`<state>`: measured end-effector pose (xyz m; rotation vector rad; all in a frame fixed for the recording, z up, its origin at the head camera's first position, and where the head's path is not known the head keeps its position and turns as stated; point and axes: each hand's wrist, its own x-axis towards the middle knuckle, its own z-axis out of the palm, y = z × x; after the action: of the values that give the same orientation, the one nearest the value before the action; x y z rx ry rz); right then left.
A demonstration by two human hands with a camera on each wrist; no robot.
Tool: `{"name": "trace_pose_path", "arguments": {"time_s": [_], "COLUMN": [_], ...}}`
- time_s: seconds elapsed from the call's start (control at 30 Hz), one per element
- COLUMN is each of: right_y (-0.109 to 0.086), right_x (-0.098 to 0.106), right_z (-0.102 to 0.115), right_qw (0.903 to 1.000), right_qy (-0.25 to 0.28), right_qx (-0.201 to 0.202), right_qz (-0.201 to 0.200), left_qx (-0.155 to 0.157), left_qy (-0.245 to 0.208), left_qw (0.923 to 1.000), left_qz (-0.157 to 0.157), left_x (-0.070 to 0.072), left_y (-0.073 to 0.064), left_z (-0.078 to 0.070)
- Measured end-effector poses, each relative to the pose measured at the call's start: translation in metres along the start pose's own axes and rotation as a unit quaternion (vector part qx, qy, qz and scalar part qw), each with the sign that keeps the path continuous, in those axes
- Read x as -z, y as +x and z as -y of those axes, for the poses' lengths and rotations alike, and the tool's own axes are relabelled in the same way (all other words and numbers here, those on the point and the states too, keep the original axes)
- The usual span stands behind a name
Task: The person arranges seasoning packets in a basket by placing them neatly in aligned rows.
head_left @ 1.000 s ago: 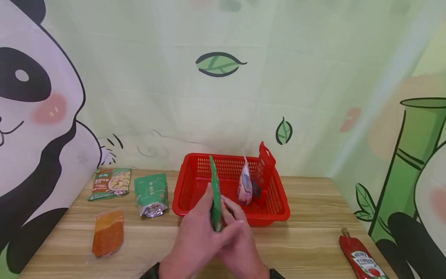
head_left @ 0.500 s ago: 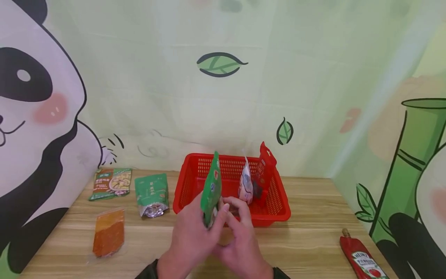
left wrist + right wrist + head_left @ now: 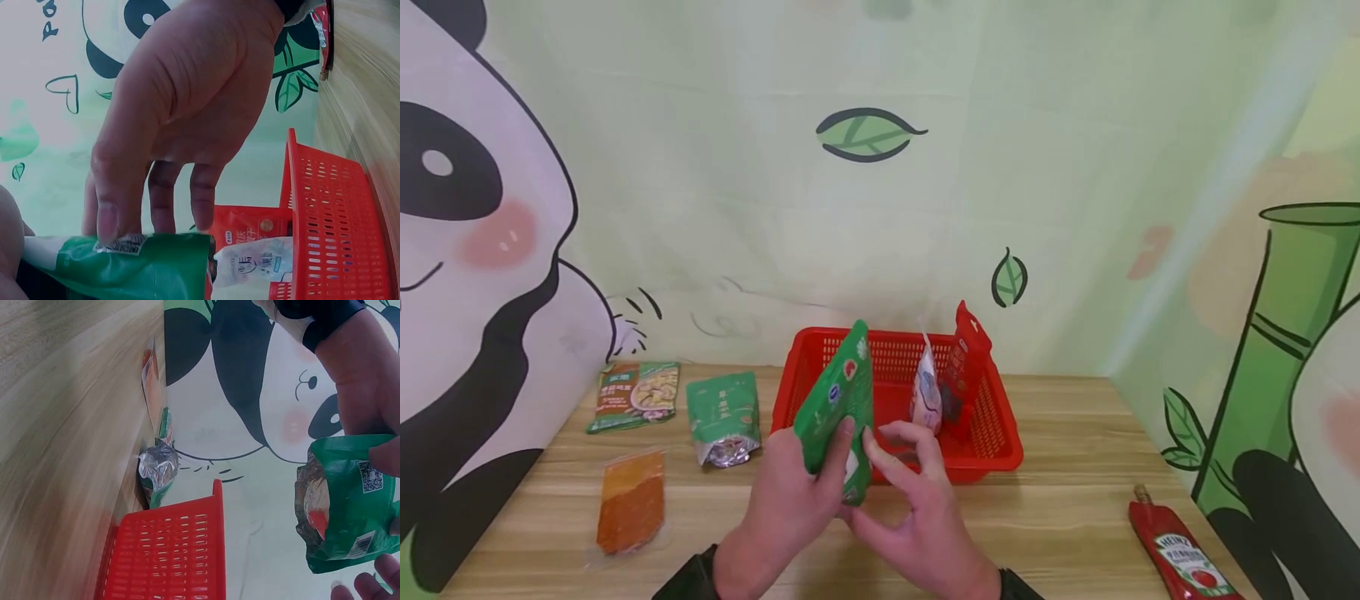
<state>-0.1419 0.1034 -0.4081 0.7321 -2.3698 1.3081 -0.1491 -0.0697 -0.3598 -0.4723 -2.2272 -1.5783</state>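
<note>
A green food packet point(image 3: 842, 417) with white patches is held up in front of the basket by my left hand point(image 3: 786, 492), its thumb across the face. In the right wrist view the packet point(image 3: 356, 500) shows a QR code, a barcode and a see-through panel. My right hand point(image 3: 917, 517) is spread beside it, thumb and index fingertips at its right and lower edges. The red basket point(image 3: 1011, 450) behind holds a pale pouch point(image 3: 927, 396) and a red bag point(image 3: 967, 358), both upright.
On the wooden table point(image 3: 1060, 517), a green-brown packet point(image 3: 636, 396), a green pouch with silver bottom point(image 3: 724, 417) and a clear orange-filled packet point(image 3: 631, 502) lie left. A red Heinz ketchup pouch point(image 3: 1180, 550) lies front right. A printed cloth point(image 3: 737, 208) hangs behind.
The green packet has turned from edge-on to show its face and tilts leftward. My left hand has shifted left and my right hand has drawn apart from it, its fingers spreading.
</note>
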Motion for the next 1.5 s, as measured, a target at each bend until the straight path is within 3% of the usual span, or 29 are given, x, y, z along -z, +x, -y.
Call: {"name": "trace_pose_path", "arguments": {"time_s": [0.2, 0.37, 0.53, 0.67, 0.83, 0.93, 1.03, 1.23, 1.5], "right_y": [0.0, 0.001, 0.003, 0.008, 0.013, 0.015, 0.014, 0.011, 0.009], "right_x": [0.001, 0.004, 0.008, 0.011, 0.015, 0.017, 0.019, 0.02, 0.022], "right_z": [0.001, 0.0, -0.001, -0.002, -0.009, -0.014, -0.019, -0.023, -0.028], "right_qw": [0.9995, 0.9946, 0.9799, 0.9617, 0.9263, 0.9035, 0.8853, 0.8691, 0.8652], "right_qy": [0.03, 0.1, 0.193, 0.253, 0.321, 0.35, 0.367, 0.385, 0.388], "right_qx": [-0.001, 0.002, -0.029, -0.096, -0.196, -0.226, -0.23, -0.225, -0.227], "right_qz": [-0.01, -0.027, -0.043, -0.04, 0.023, 0.099, 0.169, 0.214, 0.221], "left_qx": [0.061, 0.101, 0.123, 0.117, 0.135, 0.146, 0.148, 0.147, 0.16], "left_qy": [-0.08, -0.109, -0.129, -0.131, -0.13, -0.132, -0.132, -0.134, -0.132], "left_qw": [0.9945, 0.9874, 0.9804, 0.979, 0.9747, 0.9695, 0.9654, 0.9626, 0.9624], "left_qz": [0.031, 0.055, 0.084, 0.103, 0.122, 0.146, 0.169, 0.184, 0.175], "left_x": [0.009, 0.013, 0.014, 0.014, 0.014, 0.013, 0.011, 0.008, 0.008], "left_y": [0.001, 0.003, 0.003, 0.003, 0.002, 0.002, 0.001, 0.001, 0.002], "left_z": [0.001, 0.0, 0.0, 0.0, -0.001, -0.001, -0.002, -0.002, -0.001]}}
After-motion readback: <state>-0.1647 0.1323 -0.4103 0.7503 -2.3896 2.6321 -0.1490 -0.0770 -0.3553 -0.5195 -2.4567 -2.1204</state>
